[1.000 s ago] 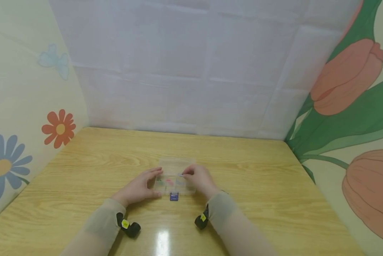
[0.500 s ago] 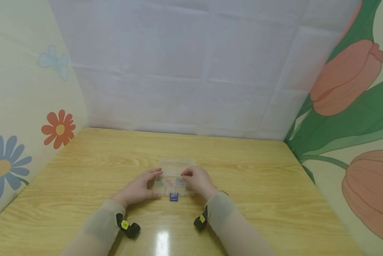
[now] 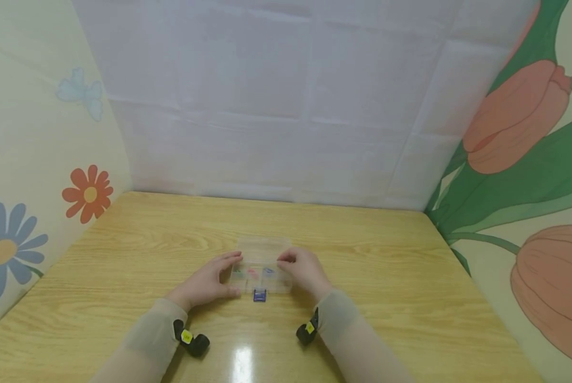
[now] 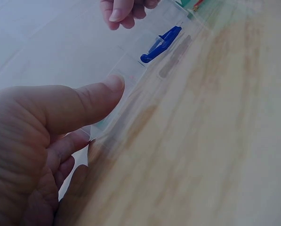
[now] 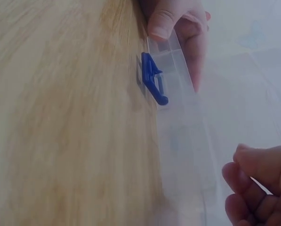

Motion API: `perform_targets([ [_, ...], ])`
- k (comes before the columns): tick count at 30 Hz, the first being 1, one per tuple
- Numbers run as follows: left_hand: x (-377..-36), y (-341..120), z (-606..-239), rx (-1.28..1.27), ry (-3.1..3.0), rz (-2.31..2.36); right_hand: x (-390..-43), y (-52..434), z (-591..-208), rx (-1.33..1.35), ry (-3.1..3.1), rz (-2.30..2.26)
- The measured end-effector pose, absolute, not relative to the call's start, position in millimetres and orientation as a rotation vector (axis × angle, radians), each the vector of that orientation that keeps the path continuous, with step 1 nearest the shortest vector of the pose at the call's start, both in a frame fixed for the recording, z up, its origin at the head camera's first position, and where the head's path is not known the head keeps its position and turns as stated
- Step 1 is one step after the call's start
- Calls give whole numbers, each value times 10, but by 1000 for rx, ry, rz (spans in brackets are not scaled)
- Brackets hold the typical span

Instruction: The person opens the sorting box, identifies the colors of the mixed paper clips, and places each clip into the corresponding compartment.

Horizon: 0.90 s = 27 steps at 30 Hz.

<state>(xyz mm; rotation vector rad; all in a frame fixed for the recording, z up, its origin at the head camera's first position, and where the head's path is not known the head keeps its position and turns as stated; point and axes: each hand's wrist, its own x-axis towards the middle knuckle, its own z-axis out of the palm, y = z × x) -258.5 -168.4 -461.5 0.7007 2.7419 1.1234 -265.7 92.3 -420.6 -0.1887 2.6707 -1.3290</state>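
Observation:
A clear compartment box (image 3: 247,287) lies on the table with its transparent lid (image 3: 263,246) raised at the back and its blue latch (image 5: 151,77) hanging at the front. My left hand (image 3: 207,281) grips the box's left end, thumb at the front and fingers behind. Above the box's right part is my right hand (image 3: 306,270); its fingers are loosely curled, and nothing shows between thumb and forefinger in the right wrist view. In the back compartments lie small green pieces (image 3: 238,270), pink pieces (image 3: 253,273) and a blue piece (image 3: 269,271), too small to tell their kind.
A small red wire piece (image 4: 197,5) lies on the wooden table (image 3: 386,298), beyond the box in the left wrist view. A white cloth (image 3: 276,106) closes off the back, and flower-printed panels stand at both sides.
My right hand held a small pale-blue piece over the box a second ago; it has let go and drawn back right. A blue piece now shows in the compartment. The left hand has stayed.

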Motion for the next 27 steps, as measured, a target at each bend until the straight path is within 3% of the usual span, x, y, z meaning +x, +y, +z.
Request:
perform_targets([
  [27,-2562,-1687,-4609,685,2744,1117,-2606,1555,-4281,-66,2772,-1304],
])
